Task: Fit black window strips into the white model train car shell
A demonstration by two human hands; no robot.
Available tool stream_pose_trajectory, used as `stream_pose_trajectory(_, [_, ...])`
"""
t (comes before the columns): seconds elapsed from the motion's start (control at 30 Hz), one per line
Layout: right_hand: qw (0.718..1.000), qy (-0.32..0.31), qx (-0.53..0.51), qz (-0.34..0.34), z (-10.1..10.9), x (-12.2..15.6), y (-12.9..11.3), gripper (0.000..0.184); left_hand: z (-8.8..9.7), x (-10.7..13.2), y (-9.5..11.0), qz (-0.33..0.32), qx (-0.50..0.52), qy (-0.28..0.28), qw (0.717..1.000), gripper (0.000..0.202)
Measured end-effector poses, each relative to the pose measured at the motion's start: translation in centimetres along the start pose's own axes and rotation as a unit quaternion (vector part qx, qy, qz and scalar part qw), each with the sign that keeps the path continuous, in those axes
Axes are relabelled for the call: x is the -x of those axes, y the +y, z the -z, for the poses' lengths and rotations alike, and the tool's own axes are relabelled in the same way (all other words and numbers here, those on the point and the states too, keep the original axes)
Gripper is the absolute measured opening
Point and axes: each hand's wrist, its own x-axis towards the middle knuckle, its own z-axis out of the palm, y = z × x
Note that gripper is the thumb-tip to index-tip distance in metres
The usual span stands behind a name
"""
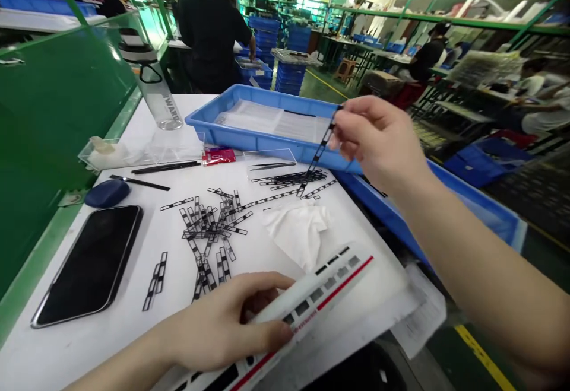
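My left hand (231,326) is closed round a white model train car body (332,287) with a red stripe and dark window openings, tilted near the table's front edge. Between thumb and fingers, my right hand (378,133) pinches one end of a thin black window-frame strip (321,146), which hangs down over the table. Below that strip lies a pile of black strips (289,178). More strips with open frames (214,222) are heaped mid-table. A crumpled white cloth (298,228) sits just beyond the train body.
A blue tray (267,139) with pale sheets stands at the back, another blue tray (476,201) at the right. On the left are a phone (91,266), a dark blue oval object (107,193) and a clear bottle (160,94). A co-worker in black (209,29) stands beyond.
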Motion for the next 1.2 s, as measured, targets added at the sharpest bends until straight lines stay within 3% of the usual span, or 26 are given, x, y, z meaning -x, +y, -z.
stream_pose_trajectory(0.1, [0.987, 0.038, -0.128, -0.085, 1.1, 4.3, -1.4, 0.009, 0.3, 0.4, 0.0, 0.015, -0.021, 0.01, 1.0, 0.03])
stream_pose_trajectory(0.2, [0.977, 0.059, -0.141, -0.148, 1.5, 9.1, -1.7, 0.022, 0.5, 0.7, -0.2, 0.022, -0.029, 0.006, 0.999, 0.032])
stream_pose_trajectory(0.27, [0.972, 0.071, -0.15, -0.164, 1.4, 11.7, -1.5, 0.022, 0.6, 0.7, -0.3, 0.016, -0.033, 0.008, 0.999, 0.036])
stream_pose_trajectory(0.4, [0.963, 0.098, -0.17, -0.186, 0.9, 14.8, -0.9, 0.019, 0.5, 0.5, -0.3, -0.003, -0.048, 0.017, 0.999, 0.042])
stream_pose_trajectory(0.6, [0.954, 0.112, -0.176, -0.216, 1.0, 16.0, -0.2, 0.004, 0.5, 0.4, 0.4, -0.029, -0.049, 0.018, 0.998, 0.039])
stream_pose_trajectory(0.77, [0.956, 0.094, -0.165, -0.226, 1.7, 16.7, -0.6, 0.021, 1.1, 0.8, -0.5, -0.005, -0.005, -0.015, 1.0, 0.067])
stream_pose_trajectory(0.87, [0.96, 0.074, -0.077, -0.257, 1.8, 16.9, -1.3, 0.018, 1.2, 0.8, -1.1, 0.011, 0.019, -0.029, 0.999, 0.083])
stream_pose_trajectory(1.0, [0.962, 0.075, 0.059, -0.255, 1.1, 16.6, -1.9, 0.024, 1.0, 0.6, -1.1, 0.002, 0.009, -0.027, 1.0, 0.084])
stream_pose_trajectory(1.2, [0.969, 0.051, 0.105, -0.218, -0.6, 15.3, -2.0, 0.021, 0.8, 0.6, -0.8, -0.005, 0.024, -0.035, 0.999, 0.079])
